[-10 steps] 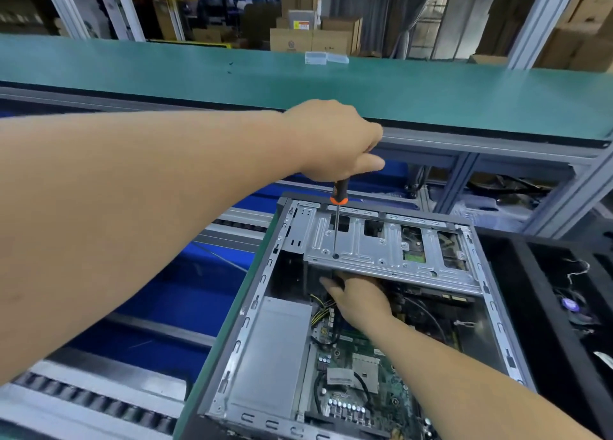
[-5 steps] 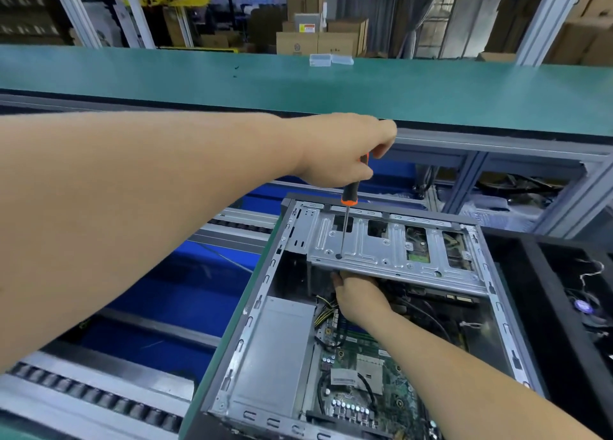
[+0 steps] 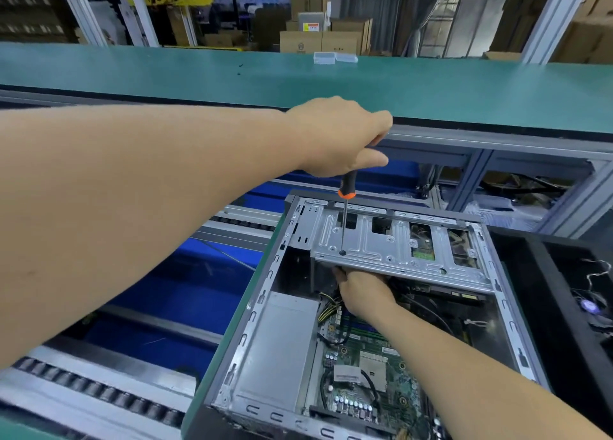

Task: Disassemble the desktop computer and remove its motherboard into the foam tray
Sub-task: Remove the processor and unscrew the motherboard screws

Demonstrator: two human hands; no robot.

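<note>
The step in hand looks like unscrewing the drive cage [image 3: 398, 244], the perforated metal bracket that spans the far end of the open desktop computer [image 3: 348, 307] and overhangs part of the board. The left hand [image 3: 338, 138] is wrapped around the black and orange handle of a screwdriver [image 3: 345, 220], held upright with its tip seated at a screw hole near the cage's left near corner. The right hand [image 3: 360, 287] reaches in from the near right and goes under the cage's near edge; its fingers are hidden beneath the metal, so I cannot tell whether they grip or merely prop it.

The motherboard [image 3: 361, 366] is in the case floor, green and cabled, to the right of the grey power supply [image 3: 278, 346]. The black foam tray [image 3: 537, 274] sits just beside the case on the right (a small fan and wire already lie in one compartment).

By my judgement the task is at an early-to-middle stage: the cage and cables must come away before the board can lift. The next move calls for steady downward pressure on the driver while turning, with the under-hand ready to take the cage's weight.
</note>
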